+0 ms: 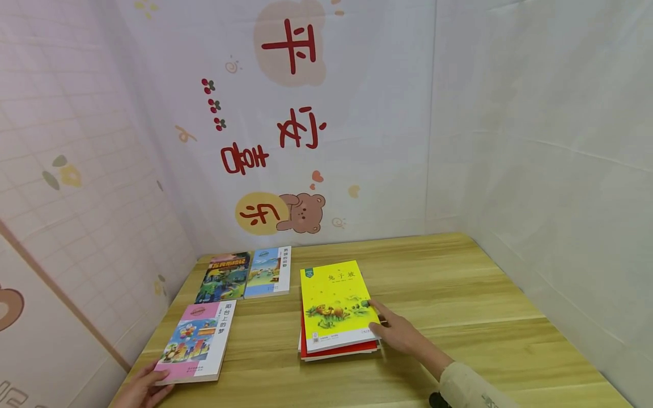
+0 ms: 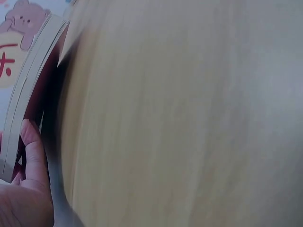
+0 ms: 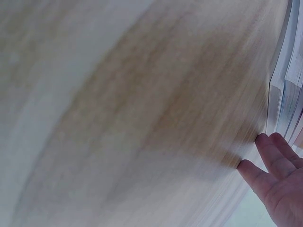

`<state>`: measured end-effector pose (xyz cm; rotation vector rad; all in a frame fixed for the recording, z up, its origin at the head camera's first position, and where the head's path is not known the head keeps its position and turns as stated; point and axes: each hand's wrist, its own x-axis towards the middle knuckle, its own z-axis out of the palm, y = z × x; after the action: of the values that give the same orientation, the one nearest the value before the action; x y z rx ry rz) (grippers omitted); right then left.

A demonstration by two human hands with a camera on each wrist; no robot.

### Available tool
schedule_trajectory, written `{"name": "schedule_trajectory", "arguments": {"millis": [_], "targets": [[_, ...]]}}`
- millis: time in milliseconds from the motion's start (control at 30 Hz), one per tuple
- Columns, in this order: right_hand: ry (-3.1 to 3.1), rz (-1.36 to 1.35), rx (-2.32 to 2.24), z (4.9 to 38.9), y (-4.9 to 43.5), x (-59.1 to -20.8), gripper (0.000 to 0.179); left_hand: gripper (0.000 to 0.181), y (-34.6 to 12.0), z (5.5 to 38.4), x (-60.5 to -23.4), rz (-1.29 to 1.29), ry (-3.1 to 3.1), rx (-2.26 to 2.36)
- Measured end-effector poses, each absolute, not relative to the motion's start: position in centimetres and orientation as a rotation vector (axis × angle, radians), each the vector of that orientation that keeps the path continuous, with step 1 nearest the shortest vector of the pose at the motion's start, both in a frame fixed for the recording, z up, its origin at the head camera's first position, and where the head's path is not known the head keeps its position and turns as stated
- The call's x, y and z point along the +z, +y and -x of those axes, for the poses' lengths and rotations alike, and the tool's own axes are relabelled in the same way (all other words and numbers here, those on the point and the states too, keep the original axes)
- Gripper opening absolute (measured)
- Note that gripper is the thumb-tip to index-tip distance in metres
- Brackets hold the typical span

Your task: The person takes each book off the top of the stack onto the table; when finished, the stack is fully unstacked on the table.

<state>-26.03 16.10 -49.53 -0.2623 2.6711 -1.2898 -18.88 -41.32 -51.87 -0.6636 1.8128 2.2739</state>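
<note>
At the table's left front, a pink-edged book (image 1: 190,343) with a white strip has its near left corner between the fingers of my left hand (image 1: 144,386). The left wrist view shows that hand (image 2: 28,198) pinching the book's edge (image 2: 29,85), with a dark gap under the book. My right hand (image 1: 400,334) touches the right side of a stack topped by a yellow book (image 1: 336,303); a red book (image 1: 340,352) shows beneath it. In the right wrist view the hand's (image 3: 277,175) fingers reach fairly straight to the stack's base (image 3: 279,101).
Behind the pink-edged book lie a dark, colourful book (image 1: 223,277) and a blue book (image 1: 267,272), side by side. The wooden table (image 1: 433,272) meets a printed cloth wall (image 1: 377,141) at the back. Beside the right sleeve sits a small black object (image 1: 437,400).
</note>
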Motion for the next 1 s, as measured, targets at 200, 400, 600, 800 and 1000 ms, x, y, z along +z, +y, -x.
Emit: {"name": "schedule_trajectory", "arguments": {"millis": [200, 400, 600, 800, 1000], "targets": [[2.671, 0.248, -1.288, 25.9, 16.0, -49.4, 0.06, 0.086, -42.0, 19.2, -51.5, 0.642, 1.879, 2.216], [2.676, 0.241, -1.282, 25.8, 16.0, -49.2, 0.06, 0.083, -42.1, 19.3, -51.1, 0.643, 1.92, 2.182], [2.679, 0.231, -1.271, 25.9, 16.0, -49.4, 0.06, 0.081, -41.9, 19.6, -50.3, 0.603, 2.387, 1.777], [2.683, 0.218, -1.266, 26.1, 16.0, -49.7, 0.06, 0.077, -40.5, 20.7, -48.2, 0.586, 2.648, 1.533], [2.685, 0.223, -1.262, 26.0, 16.0, -49.7, 0.062, 0.072, -38.0, 21.8, -47.4, 0.579, 2.642, 1.601]]}}
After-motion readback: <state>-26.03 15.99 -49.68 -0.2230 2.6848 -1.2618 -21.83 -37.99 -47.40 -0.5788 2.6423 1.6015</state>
